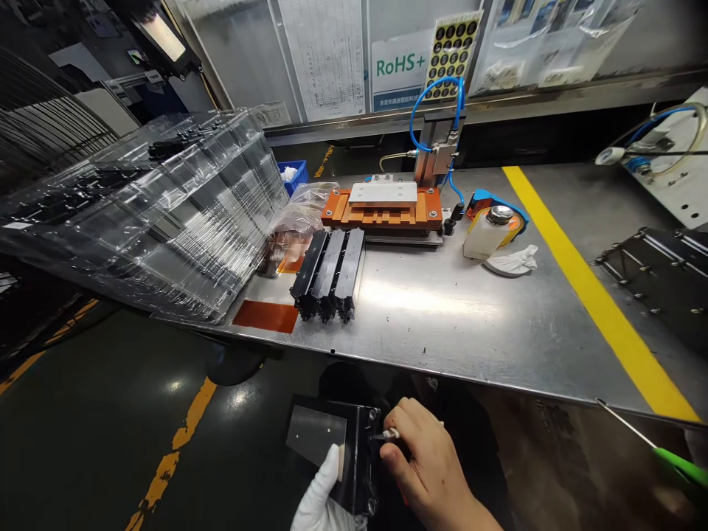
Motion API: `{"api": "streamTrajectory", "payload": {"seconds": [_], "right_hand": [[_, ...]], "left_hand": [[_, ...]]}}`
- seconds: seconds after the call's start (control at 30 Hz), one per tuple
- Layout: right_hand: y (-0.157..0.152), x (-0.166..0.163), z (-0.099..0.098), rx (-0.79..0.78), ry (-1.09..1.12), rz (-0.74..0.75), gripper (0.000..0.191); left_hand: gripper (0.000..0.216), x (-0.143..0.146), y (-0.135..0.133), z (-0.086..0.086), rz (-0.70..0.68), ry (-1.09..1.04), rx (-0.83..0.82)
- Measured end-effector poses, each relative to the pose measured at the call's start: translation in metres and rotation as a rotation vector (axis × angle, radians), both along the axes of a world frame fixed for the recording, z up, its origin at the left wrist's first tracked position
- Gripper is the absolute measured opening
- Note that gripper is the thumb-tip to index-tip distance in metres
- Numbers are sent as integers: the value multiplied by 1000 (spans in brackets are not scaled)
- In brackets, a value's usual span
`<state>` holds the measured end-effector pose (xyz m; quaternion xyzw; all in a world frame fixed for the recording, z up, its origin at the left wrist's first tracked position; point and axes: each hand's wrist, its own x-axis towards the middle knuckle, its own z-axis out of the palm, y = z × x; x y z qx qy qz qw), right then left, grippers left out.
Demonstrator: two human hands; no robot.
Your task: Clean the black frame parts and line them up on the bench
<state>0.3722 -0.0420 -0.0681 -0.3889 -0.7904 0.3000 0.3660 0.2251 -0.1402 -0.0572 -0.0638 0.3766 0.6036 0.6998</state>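
Note:
Below the table's near edge, my left hand (324, 493), in a white glove, grips a black plastic part (338, 451) with a flat shiny face. My bare right hand (428, 461) is pinched on a small thin tool (386, 435) whose tip touches the part's right side. Three long black parts (330, 273) of a similar kind lie side by side on the steel table (470, 317), well beyond both hands.
A stack of clear plastic trays (149, 214) fills the table's left side. An orange fixture (383, 208) with a pneumatic press and blue hoses stands at the back. A white bottle (487, 232), a cloth, orange film (265, 316) and a yellow stripe (597, 295) are also there.

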Motion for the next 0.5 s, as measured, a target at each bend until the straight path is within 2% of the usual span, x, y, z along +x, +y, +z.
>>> {"api": "streamTrajectory", "payload": {"seconds": [0.13,0.2,0.3,0.43,0.5], "right_hand": [[-11,3,-2,-2,-29,110,46],[-18,2,-5,-38,-26,102,41],[-25,-1,-13,-43,-20,-64,35],[-18,-2,-17,221,54,-284,21],[-11,2,-14,221,125,-313,21]], "left_hand": [[36,-1,5,1,51,46,3],[35,-1,7,1,68,78,-1],[33,-1,8,2,82,129,-12],[34,0,8,3,71,177,-32],[34,0,10,4,51,184,-45]]}}
